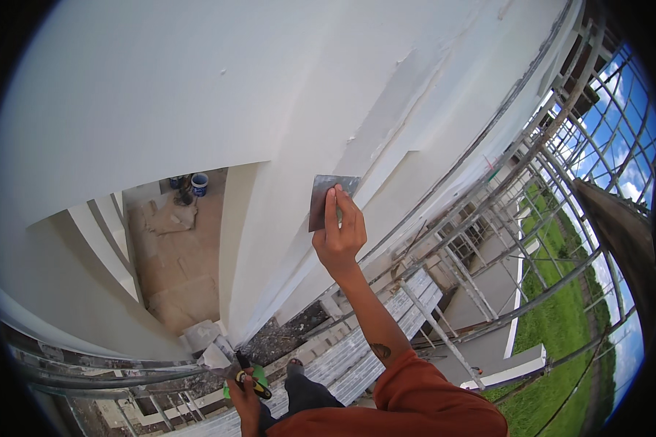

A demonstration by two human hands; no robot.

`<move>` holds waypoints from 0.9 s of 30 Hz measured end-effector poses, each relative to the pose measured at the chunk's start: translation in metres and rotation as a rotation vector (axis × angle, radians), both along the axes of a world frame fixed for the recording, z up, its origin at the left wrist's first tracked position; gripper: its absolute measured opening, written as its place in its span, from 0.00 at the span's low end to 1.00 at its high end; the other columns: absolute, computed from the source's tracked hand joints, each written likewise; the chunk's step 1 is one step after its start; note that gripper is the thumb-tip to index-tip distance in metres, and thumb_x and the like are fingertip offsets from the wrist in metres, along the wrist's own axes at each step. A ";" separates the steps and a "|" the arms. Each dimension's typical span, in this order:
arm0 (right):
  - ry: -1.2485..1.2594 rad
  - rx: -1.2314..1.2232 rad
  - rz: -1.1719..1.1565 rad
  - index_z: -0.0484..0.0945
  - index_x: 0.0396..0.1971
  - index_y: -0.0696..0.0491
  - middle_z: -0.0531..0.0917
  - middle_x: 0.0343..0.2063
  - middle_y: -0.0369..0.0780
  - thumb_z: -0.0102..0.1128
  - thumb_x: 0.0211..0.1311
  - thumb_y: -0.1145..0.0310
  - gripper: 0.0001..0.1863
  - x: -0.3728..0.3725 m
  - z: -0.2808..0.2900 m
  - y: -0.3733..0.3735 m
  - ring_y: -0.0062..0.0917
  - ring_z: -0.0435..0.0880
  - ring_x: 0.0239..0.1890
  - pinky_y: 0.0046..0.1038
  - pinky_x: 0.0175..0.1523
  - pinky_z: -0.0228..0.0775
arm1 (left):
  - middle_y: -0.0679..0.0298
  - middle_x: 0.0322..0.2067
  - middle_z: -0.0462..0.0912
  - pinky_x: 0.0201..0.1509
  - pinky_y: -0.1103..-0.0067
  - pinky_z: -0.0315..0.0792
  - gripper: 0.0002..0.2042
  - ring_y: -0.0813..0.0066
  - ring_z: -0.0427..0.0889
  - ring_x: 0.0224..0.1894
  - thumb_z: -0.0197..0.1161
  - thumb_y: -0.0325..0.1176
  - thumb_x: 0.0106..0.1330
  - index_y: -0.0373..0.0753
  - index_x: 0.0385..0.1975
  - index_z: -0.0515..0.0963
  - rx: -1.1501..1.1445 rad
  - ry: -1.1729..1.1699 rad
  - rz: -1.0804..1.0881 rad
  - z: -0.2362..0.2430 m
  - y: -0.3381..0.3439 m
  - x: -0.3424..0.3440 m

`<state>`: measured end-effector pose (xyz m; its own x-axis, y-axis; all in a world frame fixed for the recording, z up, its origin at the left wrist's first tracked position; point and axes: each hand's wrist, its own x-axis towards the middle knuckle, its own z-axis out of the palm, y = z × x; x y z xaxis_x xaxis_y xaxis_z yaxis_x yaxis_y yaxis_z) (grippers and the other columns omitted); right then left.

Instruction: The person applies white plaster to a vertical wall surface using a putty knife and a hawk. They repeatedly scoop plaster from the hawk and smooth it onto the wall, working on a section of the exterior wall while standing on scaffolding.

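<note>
My right hand (pixel 338 229) grips a thin rectangular metal scraper (pixel 323 189) laid against the white wall (pixel 262 87), on a band of smoother, slightly greyer coating (pixel 386 109). At the bottom, low by my body, my left hand (pixel 246 397) is closed on a yellow-and-black handled tool (pixel 259 387). A pale blade or board (pixel 217 357) shows just above that hand, with a green item (pixel 259 373) beside it, partly hidden.
An arched opening shows an indoor floor (pixel 175 269) with buckets (pixel 199 186). A metal plank walkway (pixel 408 306) runs below me, near my foot (pixel 294 368). Scaffold tubes (pixel 532 291) stand on the right, beyond them grass (pixel 543 364) and sky.
</note>
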<state>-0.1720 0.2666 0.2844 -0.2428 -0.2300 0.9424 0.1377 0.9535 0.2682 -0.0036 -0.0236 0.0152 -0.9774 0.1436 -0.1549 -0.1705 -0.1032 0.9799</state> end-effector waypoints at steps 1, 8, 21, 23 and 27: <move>-0.033 0.004 -0.008 0.80 0.47 0.61 0.80 0.48 0.46 0.55 0.43 0.85 0.25 0.005 -0.026 0.004 0.38 0.83 0.43 0.34 0.45 0.78 | 0.57 0.38 0.81 0.39 0.76 0.74 0.12 0.72 0.80 0.34 0.52 0.27 0.69 0.32 0.50 0.67 0.002 0.012 -0.002 0.002 0.001 0.000; -0.209 -0.009 0.057 0.81 0.44 0.60 0.82 0.45 0.44 0.59 0.48 0.83 0.19 0.058 -0.038 0.016 0.38 0.82 0.44 0.35 0.46 0.77 | 0.57 0.41 0.80 0.39 0.77 0.75 0.13 0.74 0.80 0.35 0.52 0.27 0.70 0.32 0.52 0.66 0.057 -0.019 -0.003 0.001 0.001 -0.003; 0.240 0.042 0.082 0.79 0.52 0.56 0.81 0.49 0.42 0.51 0.43 0.88 0.30 -0.020 0.210 0.022 0.37 0.81 0.47 0.33 0.51 0.76 | 0.58 0.38 0.83 0.39 0.77 0.75 0.12 0.72 0.81 0.35 0.54 0.25 0.68 0.32 0.49 0.69 0.083 -0.053 0.009 0.017 -0.004 0.000; 0.186 -0.063 0.111 0.78 0.52 0.57 0.81 0.50 0.42 0.50 0.41 0.88 0.32 -0.018 0.171 0.011 0.38 0.80 0.49 0.33 0.51 0.75 | 0.58 0.39 0.82 0.39 0.77 0.74 0.12 0.72 0.81 0.36 0.53 0.26 0.69 0.32 0.49 0.69 0.017 -0.026 0.034 0.019 -0.010 0.000; 0.064 -0.067 0.089 0.78 0.50 0.61 0.80 0.51 0.45 0.47 0.34 0.89 0.34 -0.007 0.059 -0.004 0.41 0.80 0.49 0.37 0.51 0.74 | 0.57 0.39 0.82 0.41 0.76 0.74 0.12 0.72 0.82 0.36 0.53 0.28 0.70 0.31 0.49 0.69 0.014 -0.019 0.090 0.029 -0.018 -0.001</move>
